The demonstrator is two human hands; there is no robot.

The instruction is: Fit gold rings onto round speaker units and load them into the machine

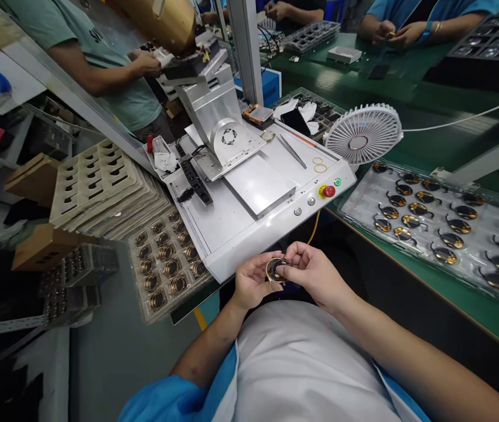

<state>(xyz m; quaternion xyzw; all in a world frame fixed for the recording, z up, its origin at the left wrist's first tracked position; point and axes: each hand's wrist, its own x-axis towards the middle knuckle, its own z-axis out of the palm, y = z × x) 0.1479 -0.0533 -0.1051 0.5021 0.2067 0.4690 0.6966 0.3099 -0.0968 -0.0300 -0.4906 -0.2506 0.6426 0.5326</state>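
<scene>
Close to my body, in front of the white machine (pixel 232 258), both hands grip a small round black part with a gold ring (pixel 271 271). My left hand (pixel 252 281) pinches its left edge between thumb and fingers. From the other side, my right hand (pixel 313 274) presses a thumb on the dark face and curls its fingers around the right edge. The fingers partly cover the part. On the machine's top lie metal tweezers (pixel 292 152) and two thin gold rings (pixel 320 168), beyond my hands.
At right, a clear tray (pixel 355 205) holds several black-and-gold parts with tails. A white fan (pixel 364 136) stands behind a red button (pixel 328 191). Trays of coiled parts (pixel 170 268) and stacked beige trays (pixel 95 181) are at left. Co-workers' hands (pixel 401 35) show across the green table.
</scene>
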